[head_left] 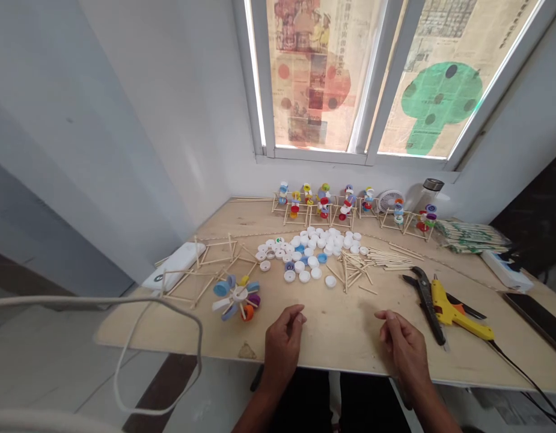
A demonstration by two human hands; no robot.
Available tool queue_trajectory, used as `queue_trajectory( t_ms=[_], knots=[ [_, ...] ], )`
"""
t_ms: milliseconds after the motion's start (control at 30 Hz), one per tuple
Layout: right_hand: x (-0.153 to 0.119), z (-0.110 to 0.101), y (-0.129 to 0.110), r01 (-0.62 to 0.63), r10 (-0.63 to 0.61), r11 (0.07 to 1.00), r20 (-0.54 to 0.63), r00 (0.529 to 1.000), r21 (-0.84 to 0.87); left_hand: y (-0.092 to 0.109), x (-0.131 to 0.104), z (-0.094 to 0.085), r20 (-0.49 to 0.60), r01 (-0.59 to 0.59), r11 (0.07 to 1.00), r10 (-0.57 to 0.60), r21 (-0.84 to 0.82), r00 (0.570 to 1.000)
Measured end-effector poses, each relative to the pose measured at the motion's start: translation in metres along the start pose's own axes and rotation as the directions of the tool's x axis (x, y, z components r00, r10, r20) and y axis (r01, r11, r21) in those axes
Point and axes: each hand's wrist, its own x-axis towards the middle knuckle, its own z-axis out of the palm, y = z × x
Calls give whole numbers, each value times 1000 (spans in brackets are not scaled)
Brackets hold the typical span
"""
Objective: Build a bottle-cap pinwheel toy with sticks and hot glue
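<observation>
My left hand rests at the table's front edge, its fingers curled in loosely and nothing visible in them. Just left of it lies a wheel of wooden sticks with coloured bottle caps around a white centre cap. My right hand also rests on the table, fingers folded and thumb against the index side, with no object showing. Right of it are black-handled pliers and a yellow hot glue gun. Beyond both hands lies a pile of white and blue bottle caps.
Loose wooden sticks lie beside the caps. Stick frames and a white power bank-like box are at left. Several finished cap wheels on frames line the window side. A phone lies far right; a white cable hangs at left.
</observation>
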Motion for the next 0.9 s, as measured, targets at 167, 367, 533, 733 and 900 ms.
queue_trajectory(
  t_ms=[167,367,533,733,900],
  knots=[
    [-4,8,1,7,-7,1000,12,1000,26,-4,-1,0,0,-2,1000,2,-21,1000],
    [1,-2,-15,115,-79,980,-208,975,165,-10,-1,1,7,14,997,-14,-70,1000],
    [13,-30,-23,169,-34,936,-401,915,307,-11,-1,0,-12,-4,999,4,-53,1000],
    [21,-42,-32,97,74,903,-372,925,419,-8,-1,0,-27,-43,999,43,-28,999],
    [24,-43,-32,73,109,880,-351,930,469,-7,-1,0,-22,-32,999,31,-26,999]
  ],
)
